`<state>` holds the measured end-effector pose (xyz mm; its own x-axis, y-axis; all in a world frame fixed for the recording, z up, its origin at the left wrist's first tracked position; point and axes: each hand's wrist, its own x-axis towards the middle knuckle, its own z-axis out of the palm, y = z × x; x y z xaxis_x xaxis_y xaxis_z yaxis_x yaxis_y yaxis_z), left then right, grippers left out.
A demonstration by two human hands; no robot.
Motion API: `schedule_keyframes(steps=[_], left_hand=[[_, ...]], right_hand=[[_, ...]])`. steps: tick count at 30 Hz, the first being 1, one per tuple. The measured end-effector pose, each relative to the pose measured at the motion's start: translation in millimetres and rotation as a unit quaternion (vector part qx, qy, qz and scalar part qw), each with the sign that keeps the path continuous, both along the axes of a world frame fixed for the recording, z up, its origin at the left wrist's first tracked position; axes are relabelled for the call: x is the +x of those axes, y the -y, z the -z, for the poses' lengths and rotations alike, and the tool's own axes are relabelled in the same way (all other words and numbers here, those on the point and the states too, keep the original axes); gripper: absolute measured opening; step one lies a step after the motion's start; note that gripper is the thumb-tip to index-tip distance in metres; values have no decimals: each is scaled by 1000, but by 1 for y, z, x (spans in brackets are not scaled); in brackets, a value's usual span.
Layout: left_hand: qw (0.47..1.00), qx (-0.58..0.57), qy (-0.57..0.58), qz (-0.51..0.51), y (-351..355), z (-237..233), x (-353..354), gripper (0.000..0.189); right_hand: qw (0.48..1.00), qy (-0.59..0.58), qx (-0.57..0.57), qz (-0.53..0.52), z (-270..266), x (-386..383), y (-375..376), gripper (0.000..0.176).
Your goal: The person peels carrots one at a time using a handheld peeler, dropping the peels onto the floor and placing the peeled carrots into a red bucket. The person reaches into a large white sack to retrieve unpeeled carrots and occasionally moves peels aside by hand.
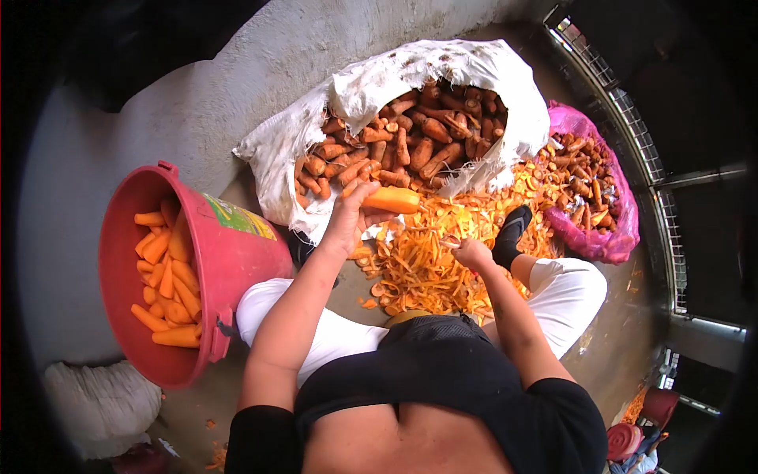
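In my left hand [350,220] is a bright orange carrot [393,200], held out over the pile of peelings. It looks largely peeled, and its far end rests in my fingers. My right hand [471,254] is closed to the right of it, apart from the carrot. Something small pokes out of those fingers, too small to name. Beneath both hands lies a heap of orange carrot peelings [422,265] with cut ends mixed in. Just beyond, a torn white sack [292,126] lies open, full of unpeeled, brownish carrots [422,138].
To my left a red bucket [237,253] leans toward me, holding several peeled carrots [170,284]. A pink mesh bag [624,229] of carrot scraps sits at the right. A pale sack [99,407] lies at lower left. A grey wall [268,71] stands behind; another person [643,458] is at lower right.
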<state>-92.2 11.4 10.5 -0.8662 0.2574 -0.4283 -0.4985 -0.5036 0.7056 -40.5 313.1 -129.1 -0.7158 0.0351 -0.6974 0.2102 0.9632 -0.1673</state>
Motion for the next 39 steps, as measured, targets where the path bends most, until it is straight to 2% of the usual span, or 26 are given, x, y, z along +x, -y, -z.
schedule_keyframes(steps=[2,3,4,6,7,10,11,15,16,17,18,19,20,21,22,23,24,25,28,29,30,32,33,36,39], left_hand=[[999,45,-16,-21,-2,-2,3,31],[996,82,-25,-29,-3,-12,5,21],[994,83,-50,-40,-5,-11,8,21],[989,90,-103,-63,-11,-8,15,22],[989,97,-100,-50,-11,-12,19,28],[976,-6,-216,6,-13,-3,25,31],[973,-33,-225,36,-11,-3,25,33],[941,-147,-241,187,13,-12,23,48],[927,-175,-238,232,17,-14,26,53],[896,-247,-301,212,16,-4,28,59],[880,-304,-282,232,17,-10,30,57],[859,-360,-262,252,18,-21,31,55],[834,-415,-242,272,19,-28,31,53],[841,-430,-276,177,18,-24,33,49],[831,-456,-292,124,20,-22,31,49],[818,-481,-307,72,23,-20,29,49],[803,-503,-320,20,26,-26,28,49],[800,-527,-283,38,31,-39,29,46],[775,-550,-311,-10,36,-37,24,42],[775,-547,-318,-17,36,-38,23,36],[756,-560,-338,-20,35,-33,20,38],[716,-588,-376,-25,36,-19,15,41],[728,-568,-380,-52,34,-23,18,29],[716,-577,-392,-42,35,-23,21,28],[674,-599,-429,-55,35,-15,17,27]], right_hand=[[982,-183,-47,-15,-19,7,11,45],[947,-182,-238,115,-20,4,19,48],[861,-169,-416,237,-34,0,36,51],[751,-46,-563,341,-94,-6,64,53],[683,19,-647,338,-108,-9,72,53],[590,1,-708,387,-148,-12,105,49],[596,5,-704,386,-142,-16,101,37],[708,-126,-642,267,-165,-17,104,28],[737,-130,-624,225,-164,-16,106,28],[764,-132,-605,182,-163,-14,109,28],[787,-135,-586,138,-164,-13,116,28],[795,-171,-572,106,-161,-12,124,32],[793,-194,-566,118,-163,-11,127,32],[790,-219,-558,130,-169,-10,130,32],[785,-245,-550,142,-173,-9,131,33],[778,-282,-543,144,-168,-10,125,41],[788,-284,-529,136,-174,-9,122,42],[807,-301,-490,132,-178,-6,121,42],[859,-321,-382,117,-191,8,128,43],[856,-291,-412,118,-182,7,124,43],[841,-307,-421,144,-178,11,129,41],[851,-316,-404,115,-173,11,131,39],[846,-333,-404,103,-174,12,135,35],[856,-337,-384,75,-170,13,140,33],[872,-326,-362,56,-183,15,149,33]])
